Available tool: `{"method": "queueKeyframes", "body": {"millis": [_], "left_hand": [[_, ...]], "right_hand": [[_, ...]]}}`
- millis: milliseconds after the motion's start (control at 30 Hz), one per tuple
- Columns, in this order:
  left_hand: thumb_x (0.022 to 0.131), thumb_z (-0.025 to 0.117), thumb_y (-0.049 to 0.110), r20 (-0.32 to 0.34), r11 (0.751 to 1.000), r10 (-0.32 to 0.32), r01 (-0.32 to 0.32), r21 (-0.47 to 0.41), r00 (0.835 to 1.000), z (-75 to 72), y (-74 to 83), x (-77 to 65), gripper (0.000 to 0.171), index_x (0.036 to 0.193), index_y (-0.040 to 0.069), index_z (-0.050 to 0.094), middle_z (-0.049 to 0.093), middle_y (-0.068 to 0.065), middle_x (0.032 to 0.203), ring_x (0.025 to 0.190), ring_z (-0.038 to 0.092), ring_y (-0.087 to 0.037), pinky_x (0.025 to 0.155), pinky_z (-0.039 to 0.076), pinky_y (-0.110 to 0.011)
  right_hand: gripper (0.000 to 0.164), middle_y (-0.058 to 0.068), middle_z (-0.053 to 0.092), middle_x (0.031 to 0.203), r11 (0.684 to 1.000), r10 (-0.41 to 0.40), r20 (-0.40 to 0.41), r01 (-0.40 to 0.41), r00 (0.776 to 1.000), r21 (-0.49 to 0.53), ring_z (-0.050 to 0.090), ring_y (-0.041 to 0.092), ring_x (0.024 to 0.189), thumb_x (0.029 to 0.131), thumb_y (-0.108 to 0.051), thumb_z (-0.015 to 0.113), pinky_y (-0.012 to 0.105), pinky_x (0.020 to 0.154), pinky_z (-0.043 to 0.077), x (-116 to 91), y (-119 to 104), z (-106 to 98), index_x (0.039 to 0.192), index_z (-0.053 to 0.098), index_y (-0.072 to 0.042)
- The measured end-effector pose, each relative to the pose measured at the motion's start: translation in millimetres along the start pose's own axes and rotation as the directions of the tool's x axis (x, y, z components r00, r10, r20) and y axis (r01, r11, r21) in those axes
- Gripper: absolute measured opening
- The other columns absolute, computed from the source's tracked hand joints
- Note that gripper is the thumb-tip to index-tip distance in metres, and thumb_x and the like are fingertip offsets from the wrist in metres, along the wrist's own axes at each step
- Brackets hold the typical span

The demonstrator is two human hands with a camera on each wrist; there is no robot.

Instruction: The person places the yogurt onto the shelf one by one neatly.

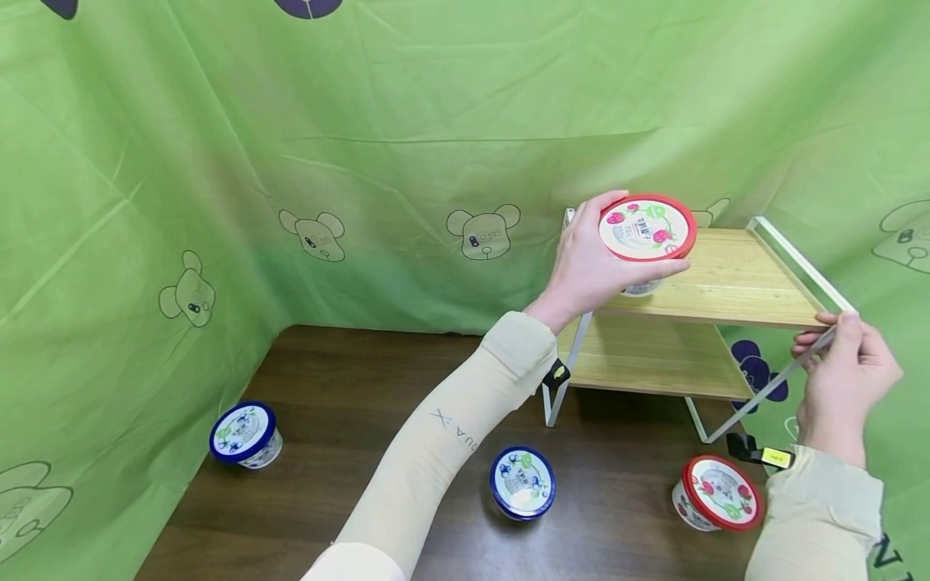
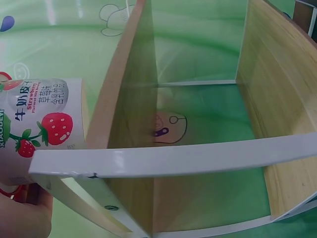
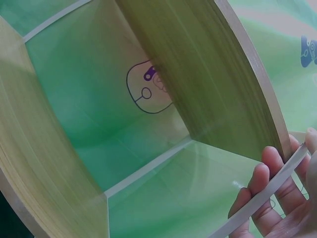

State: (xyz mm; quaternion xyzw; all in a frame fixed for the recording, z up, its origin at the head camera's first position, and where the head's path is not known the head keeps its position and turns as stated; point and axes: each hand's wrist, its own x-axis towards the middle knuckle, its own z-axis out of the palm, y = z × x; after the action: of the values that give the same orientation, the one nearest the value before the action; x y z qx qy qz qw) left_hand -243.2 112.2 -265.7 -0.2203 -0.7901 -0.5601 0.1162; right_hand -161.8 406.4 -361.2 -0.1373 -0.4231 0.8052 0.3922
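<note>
On the near part of the worktop [image 1: 378, 387], a blue-lidded tub [image 1: 522, 482] stands just right of the left forearm [image 1: 443, 448], and a second red-lidded tub [image 1: 726, 492] sits beside the right sleeve [image 1: 814, 516]. Beyond them, the right hand [image 1: 850, 359] has its fingers curled round the white frame [image 1: 766, 387] at the front right corner of the shelf [image 1: 690, 351]. The left forearm slants forward and rightward; the left hand [image 1: 584, 258] spreads its fingers only as wide as the held red-lidded tub [image 1: 647, 230], gripping it with the thumb along its near side. That tub is at the left part of the upper board [image 1: 748, 274], its top-to-bottom axis roughly upright, base toward the wood; whether they touch, I cannot tell. The right hand is well apart from it. Behind hangs the green curtain [image 1: 400, 121].
</note>
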Motion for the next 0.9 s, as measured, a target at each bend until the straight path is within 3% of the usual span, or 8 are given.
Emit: {"method": "queueKeyframes", "body": {"millis": [300, 667, 900], "left_hand": [[0.063, 0.096, 0.052, -0.009, 1.000, -0.007, 0.007, 0.022, 1.000, 2.5, -7.8, 0.5, 0.098, 0.144, 0.032, 0.043, 0.045, 0.025, 0.124, 0.111, 0.038, 0.008, 0.092, 0.040, -0.018], [0.063, 0.098, 0.045, -0.003, 0.999, 0.001, -0.001, -0.038, 1.000, 7.9, -12.8, 1.6, 0.101, 0.146, 0.030, 0.042, 0.045, 0.024, 0.126, 0.111, 0.040, 0.008, 0.090, 0.041, -0.016], [0.064, 0.097, 0.046, 0.005, 1.000, -0.004, 0.004, -0.029, 1.000, 9.3, -12.3, 3.3, 0.101, 0.147, 0.030, 0.042, 0.045, 0.024, 0.126, 0.110, 0.042, 0.009, 0.089, 0.042, -0.014]], "right_hand": [[0.028, 0.017, 0.067, 0.072, 1.000, -0.013, 0.002, 0.013, 1.000, 0.000, 0.062, 0.021, 0.052, 0.097, -0.015, 0.072, 0.025, 0.043, 0.051, -1.0, 1.4, 1.1, 0.102, 0.069, 0.013], [0.028, 0.017, 0.066, 0.070, 1.000, -0.025, -0.003, 0.025, 1.000, 0.003, 0.061, 0.021, 0.052, 0.097, -0.014, 0.072, 0.025, 0.043, 0.051, -0.1, 1.9, 0.5, 0.100, 0.069, 0.013], [0.029, 0.017, 0.066, 0.067, 0.998, -0.055, -0.001, 0.055, 0.998, -0.012, 0.061, 0.021, 0.050, 0.097, -0.015, 0.072, 0.024, 0.041, 0.049, 2.6, 3.6, -1.1, 0.100, 0.069, 0.014]]}}
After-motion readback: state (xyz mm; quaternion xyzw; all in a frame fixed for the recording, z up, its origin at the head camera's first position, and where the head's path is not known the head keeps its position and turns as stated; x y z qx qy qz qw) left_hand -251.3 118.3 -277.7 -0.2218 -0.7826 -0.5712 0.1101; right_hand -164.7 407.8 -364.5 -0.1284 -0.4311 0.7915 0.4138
